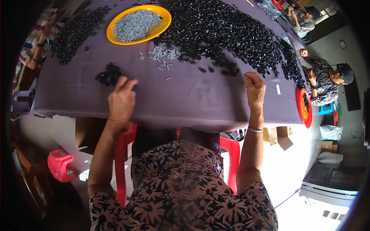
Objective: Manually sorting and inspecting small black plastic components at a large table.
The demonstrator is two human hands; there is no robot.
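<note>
My left hand (121, 101) is over the near left part of the cloth, beside a small heap of black plastic pieces (109, 74). Its fingers are bent but spread apart, with nothing visible between them and a bit of blue showing at one fingertip. On the right, my right hand (254, 87) is closed, fingers curled in, next to the near edge of a large spread of black plastic pieces (231, 34); whatever it holds is hidden. Between the hands, slim grey pins (163, 52) lie loose on the cloth, with one single pin (168, 78) nearer me.
A yellow plate (166, 23) heaped with grey pins stands at the back. More black pieces (73, 34) cover the far left of the purple tablecloth (181, 100). A red plate (304, 119) sits at the right edge. Other people (327, 79) sit along the right side.
</note>
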